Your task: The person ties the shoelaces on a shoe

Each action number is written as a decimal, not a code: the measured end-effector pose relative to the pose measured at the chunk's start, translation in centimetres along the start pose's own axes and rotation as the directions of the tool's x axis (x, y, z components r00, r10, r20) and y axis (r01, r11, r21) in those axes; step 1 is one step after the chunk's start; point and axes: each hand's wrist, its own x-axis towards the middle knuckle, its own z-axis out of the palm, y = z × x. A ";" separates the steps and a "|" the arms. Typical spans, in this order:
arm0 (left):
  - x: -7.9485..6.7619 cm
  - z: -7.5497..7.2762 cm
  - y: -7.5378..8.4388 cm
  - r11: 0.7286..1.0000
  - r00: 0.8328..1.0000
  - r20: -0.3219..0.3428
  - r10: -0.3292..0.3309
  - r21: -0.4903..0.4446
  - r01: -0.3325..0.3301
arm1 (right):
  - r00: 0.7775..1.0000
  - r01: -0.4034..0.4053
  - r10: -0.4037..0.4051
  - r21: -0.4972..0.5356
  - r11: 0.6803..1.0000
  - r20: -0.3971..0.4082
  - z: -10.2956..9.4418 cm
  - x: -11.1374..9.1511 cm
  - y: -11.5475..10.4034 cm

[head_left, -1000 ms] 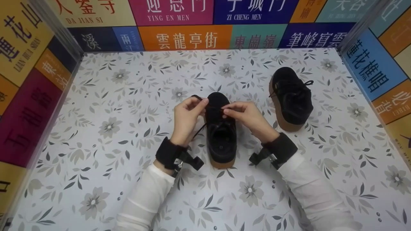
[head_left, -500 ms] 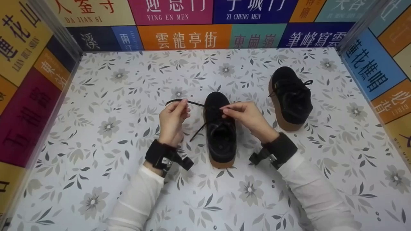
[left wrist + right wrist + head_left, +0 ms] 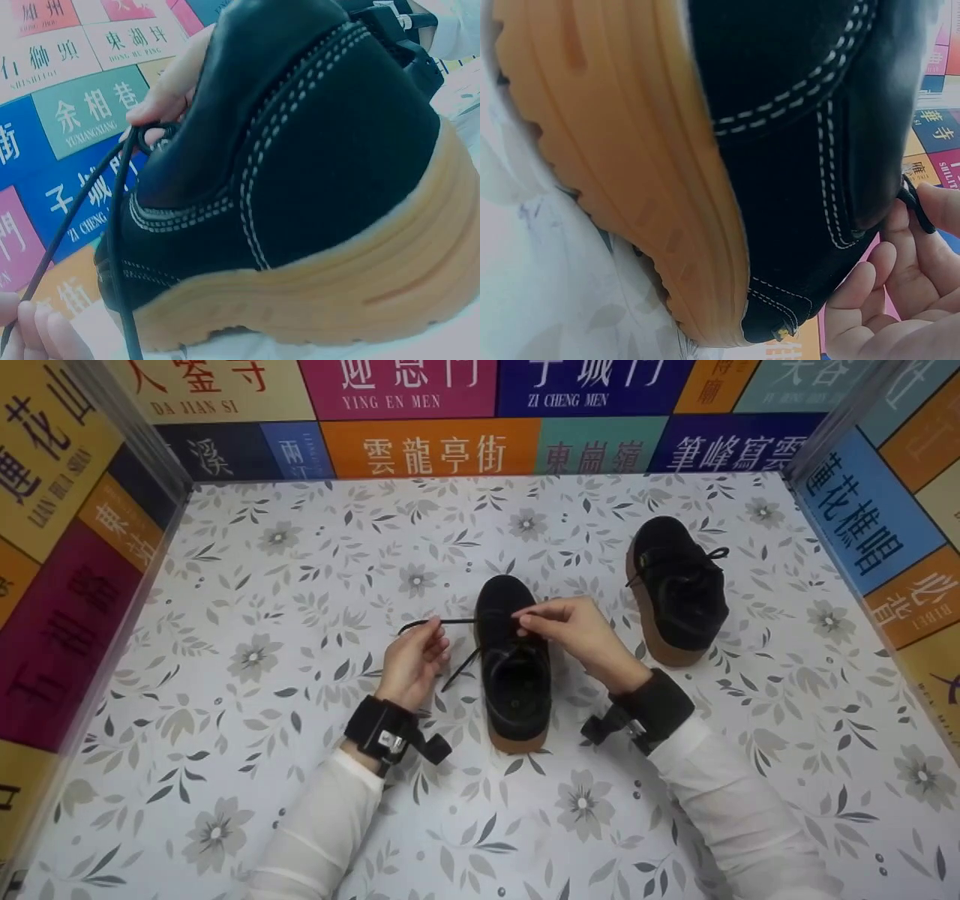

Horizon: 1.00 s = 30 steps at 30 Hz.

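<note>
A black shoe (image 3: 504, 592) with a tan gum sole stands upright on the floral sheet, its toe pointing away from me. My left hand (image 3: 412, 664), left of the shoe, pinches a black shoelace (image 3: 460, 621) that runs taut from the shoe's upper. Over the lacing area, my right hand (image 3: 577, 631) pinches a small loop of lace (image 3: 154, 129) between thumb and fingers; the right wrist view has this lace (image 3: 916, 208) at its right edge. A second lace end (image 3: 459, 671) hangs loose on the shoe's left side.
The matching black shoe (image 3: 671, 607), its lace tied in a bow, stands to the right and further back. White paper with grey flowers (image 3: 225, 780) covers the table. Panels with colourful lettering (image 3: 431, 448) wall off the back and both sides.
My left hand has gone from beside the right hand at the shoe out to the left, drawing the lace straight, then slightly back toward me. My right hand has stayed in place.
</note>
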 end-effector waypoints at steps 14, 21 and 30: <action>-0.9 0.0 -0.7 0.990 1.000 0.029 0.001 0.139 -0.005 | 1.000 -0.004 0.004 0.018 1.000 0.000 0.2 0.0 0.0; -2.8 1.9 0.5 0.719 0.891 0.322 0.320 0.530 -0.450 | 1.000 0.010 -0.010 0.035 0.999 0.003 0.2 0.0 0.0; -2.5 2.8 0.7 -0.111 0.490 0.713 0.502 0.614 -0.781 | 1.000 0.010 -0.010 0.031 0.999 -0.007 0.2 -0.1 0.0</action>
